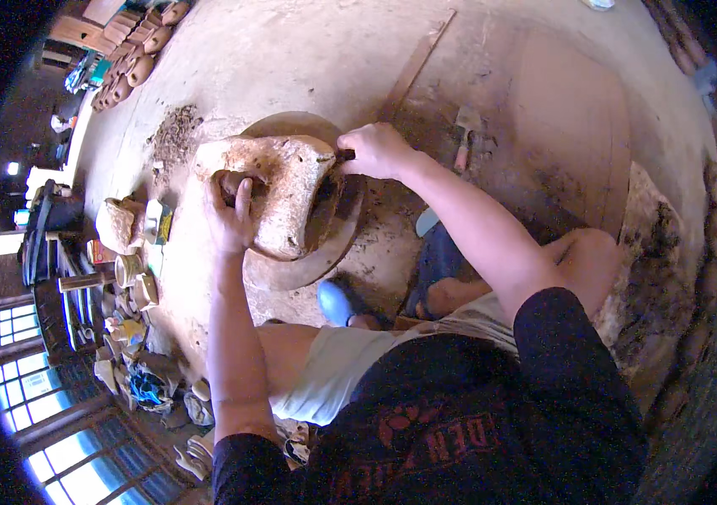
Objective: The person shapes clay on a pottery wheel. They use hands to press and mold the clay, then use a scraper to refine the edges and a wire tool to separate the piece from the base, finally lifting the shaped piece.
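a dusty pale floor (266,50) fills the middle and top of the frame. at the bottom centre sits a person in a dark shirt (426,421) and pale shorts (333,366), bare knees bent apart. barred windows (34,383) show bright at the lower left, and above them a jumble of bags and oddments (135,337) lines the floor's left edge. brown clay wares (127,76) are massed in the upper left.

just left of centre a round disc (291,273) lies on the floor, and on it rests the pale, rough block (291,202), its surface blotched with brown. a long wooden strip (417,67) slants across the upper middle.

the left hand (228,220) is on the block's left part, thumb and fingers spread about a brown patch (232,183) — a lump or a hollow, one cannot tell which, nor whether the hand grips or only presses. the right hand (379,151) is at the block's upper right edge, fingers bent inward beside something dark; whether they pinch it is hidden.

right of that hand lies a trowel (465,135), handle toward the bottom. dark crumbs (175,135) are scattered left of the block.
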Demonstrator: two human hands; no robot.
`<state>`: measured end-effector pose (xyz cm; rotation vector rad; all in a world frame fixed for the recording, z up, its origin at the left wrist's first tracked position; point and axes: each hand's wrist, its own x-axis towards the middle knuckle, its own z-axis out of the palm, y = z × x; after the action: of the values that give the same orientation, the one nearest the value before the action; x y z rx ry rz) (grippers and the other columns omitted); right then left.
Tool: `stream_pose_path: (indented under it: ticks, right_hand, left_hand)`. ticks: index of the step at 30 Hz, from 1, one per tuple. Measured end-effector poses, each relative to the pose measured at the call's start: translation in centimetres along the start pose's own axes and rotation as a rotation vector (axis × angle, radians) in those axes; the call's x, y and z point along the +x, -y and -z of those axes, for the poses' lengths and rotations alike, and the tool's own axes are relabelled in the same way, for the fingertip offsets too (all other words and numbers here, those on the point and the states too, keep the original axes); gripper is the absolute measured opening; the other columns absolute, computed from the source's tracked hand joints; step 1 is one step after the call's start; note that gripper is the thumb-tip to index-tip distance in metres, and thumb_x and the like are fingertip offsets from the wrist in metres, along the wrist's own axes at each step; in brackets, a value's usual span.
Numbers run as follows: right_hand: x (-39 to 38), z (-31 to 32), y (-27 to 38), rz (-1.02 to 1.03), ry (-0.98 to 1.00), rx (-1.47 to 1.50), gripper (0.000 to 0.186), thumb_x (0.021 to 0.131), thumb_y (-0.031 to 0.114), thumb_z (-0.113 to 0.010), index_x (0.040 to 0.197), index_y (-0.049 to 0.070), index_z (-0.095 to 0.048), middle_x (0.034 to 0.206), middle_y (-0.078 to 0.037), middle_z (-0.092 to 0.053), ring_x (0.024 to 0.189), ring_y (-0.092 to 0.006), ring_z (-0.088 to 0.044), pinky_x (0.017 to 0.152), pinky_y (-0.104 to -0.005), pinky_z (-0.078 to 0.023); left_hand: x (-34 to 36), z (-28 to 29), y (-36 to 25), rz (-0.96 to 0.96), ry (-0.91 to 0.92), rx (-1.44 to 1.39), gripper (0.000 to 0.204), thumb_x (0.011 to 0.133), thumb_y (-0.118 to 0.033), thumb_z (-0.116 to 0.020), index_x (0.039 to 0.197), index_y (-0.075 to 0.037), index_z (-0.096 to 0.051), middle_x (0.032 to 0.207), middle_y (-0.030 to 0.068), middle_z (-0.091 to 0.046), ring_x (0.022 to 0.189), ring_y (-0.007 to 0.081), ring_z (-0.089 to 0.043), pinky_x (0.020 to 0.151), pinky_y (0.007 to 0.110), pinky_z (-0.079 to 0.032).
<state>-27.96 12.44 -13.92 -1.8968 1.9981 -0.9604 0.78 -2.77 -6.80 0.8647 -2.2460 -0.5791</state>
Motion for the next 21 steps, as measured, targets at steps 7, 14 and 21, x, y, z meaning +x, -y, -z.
stream_pose_path:
  ticks: [7, 14, 21]
  right_hand:
    - [-3.1, 0.1, 5.3, -0.018, 0.048, -0.275, 0.045, 0.083, 0.044, -0.074, 0.104, 0.004, -0.069, 0.096, -0.016, -0.075, 0.089, -0.0396, -0.073, 0.079, -0.0523, -0.058]
    - [-4.6, -4.4, 7.0, -0.080, 0.122, -0.546, 0.031, 0.088, 0.017, -0.058, 0.107, -0.004, -0.071, 0.089, -0.020, -0.076, 0.077, -0.0319, -0.075, 0.068, -0.0488, -0.060]
    - [-6.0, 0.0, 13.2, -0.212, 0.331, -0.003, 0.038, 0.085, 0.024, -0.070, 0.111, -0.003, -0.071, 0.097, -0.023, -0.073, 0.090, -0.0385, -0.073, 0.080, -0.0521, -0.059]
  left_hand:
    - [-0.8, 0.8, -0.1, -0.001, -0.039, 0.092, 0.045, 0.095, -0.028, -0.077, 0.125, 0.002, -0.061, 0.109, 0.0235, -0.067, 0.101, 0.0388, -0.065, 0.091, 0.046, -0.052]
    - [-0.1, -0.6, 0.5, 0.065, 0.006, 0.098, 0.045, 0.094, -0.030, -0.076, 0.124, 0.001, -0.063, 0.110, 0.0248, -0.067, 0.104, 0.0421, -0.065, 0.092, 0.048, -0.052]
    - [-0.8, 0.1, -1.1, -0.009, -0.172, 0.092, 0.048, 0.095, -0.034, -0.075, 0.127, -0.001, -0.059, 0.113, 0.0253, -0.065, 0.103, 0.0421, -0.064, 0.090, 0.051, -0.051]
